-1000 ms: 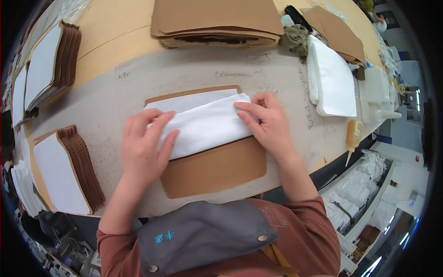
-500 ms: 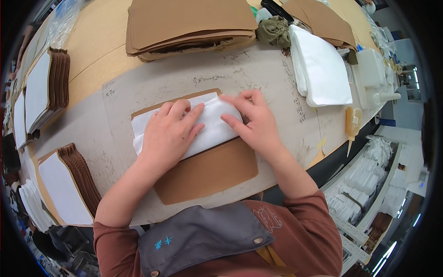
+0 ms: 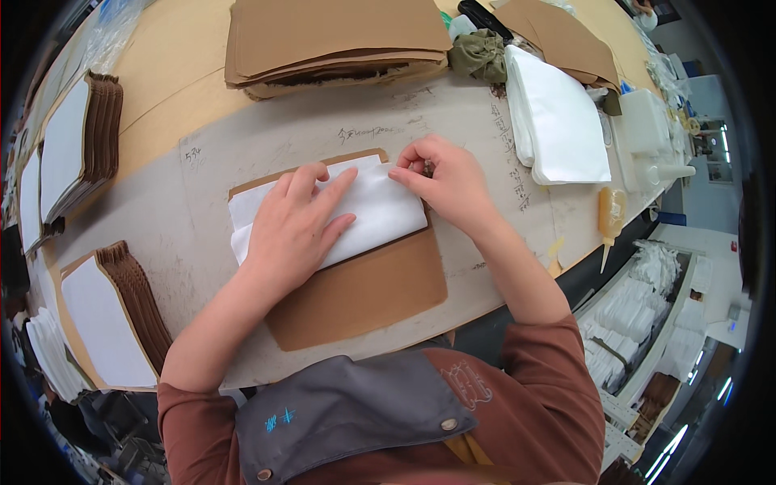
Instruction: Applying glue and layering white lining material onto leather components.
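Note:
A brown panel (image 3: pixel 364 287) with rounded corners lies on the table in front of me. Across its far half rests a folded white sheet (image 3: pixel 378 212), its layers slightly offset at the left end. My left hand (image 3: pixel 291 222) lies on the sheet's left part with the fingers spread, pressing nothing else. At the sheet's far right corner, my right hand (image 3: pixel 453 182) pinches the edge between thumb and forefinger, the other fingers curled. How many layers sit in that pinch cannot be seen.
Stacks of brown pieces faced in white (image 3: pixel 109 323) stand at the left. A thick pile of brown sheets (image 3: pixel 335 36) is at the back. Folded white sheets (image 3: pixel 558 121), a yellowish squeeze bottle (image 3: pixel 611 214) and a white plastic container (image 3: pixel 644 121) are at the right.
My right hand's fingers have closed from a loose, spread shape into a pinch at the sheet's corner. My left hand stays on the sheet. The whole view has shifted slightly.

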`<control>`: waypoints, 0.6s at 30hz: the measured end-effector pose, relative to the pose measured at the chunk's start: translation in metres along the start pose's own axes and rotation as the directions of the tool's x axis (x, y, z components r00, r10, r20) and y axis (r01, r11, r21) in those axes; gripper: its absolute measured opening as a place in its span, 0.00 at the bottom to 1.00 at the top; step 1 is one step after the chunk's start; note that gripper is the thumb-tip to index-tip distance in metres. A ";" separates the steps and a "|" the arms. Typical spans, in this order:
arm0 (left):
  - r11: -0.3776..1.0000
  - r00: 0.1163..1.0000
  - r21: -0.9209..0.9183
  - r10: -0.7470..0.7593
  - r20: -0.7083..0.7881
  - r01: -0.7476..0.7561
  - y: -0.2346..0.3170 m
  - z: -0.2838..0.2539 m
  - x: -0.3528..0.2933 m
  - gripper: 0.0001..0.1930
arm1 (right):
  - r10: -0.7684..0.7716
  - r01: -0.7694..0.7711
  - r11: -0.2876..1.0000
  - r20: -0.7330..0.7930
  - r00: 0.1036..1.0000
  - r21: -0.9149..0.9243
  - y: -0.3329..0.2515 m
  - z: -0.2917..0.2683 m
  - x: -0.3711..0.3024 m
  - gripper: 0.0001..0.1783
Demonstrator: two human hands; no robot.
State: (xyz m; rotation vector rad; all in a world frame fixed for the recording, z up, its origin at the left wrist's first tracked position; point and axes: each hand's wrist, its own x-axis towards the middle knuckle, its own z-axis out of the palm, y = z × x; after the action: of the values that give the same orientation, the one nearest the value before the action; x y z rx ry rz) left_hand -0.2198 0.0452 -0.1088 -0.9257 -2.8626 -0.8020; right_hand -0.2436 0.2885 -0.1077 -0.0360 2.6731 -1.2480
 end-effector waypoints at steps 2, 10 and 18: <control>0.999 0.999 -0.038 -0.033 0.007 0.033 0.001 -0.001 -0.004 0.31 | -0.079 0.077 0.994 -0.016 0.997 -0.071 -0.005 -0.004 -0.008 0.08; 0.972 0.976 -0.179 -0.177 -0.124 0.153 -0.019 -0.041 -0.044 0.43 | -0.387 0.373 0.900 0.022 0.922 0.226 -0.013 -0.019 -0.061 0.06; 0.862 0.931 -0.378 -0.365 0.001 0.338 -0.028 -0.068 -0.093 0.33 | -0.215 0.197 0.843 -0.022 0.976 0.501 -0.017 -0.021 -0.073 0.10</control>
State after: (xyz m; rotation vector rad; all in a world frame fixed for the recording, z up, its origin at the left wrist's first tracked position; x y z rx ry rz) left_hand -0.1670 -0.0571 -0.0799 -0.3677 -2.9066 -1.4206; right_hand -0.1764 0.3010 -0.0692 -0.2747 2.2730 -1.9545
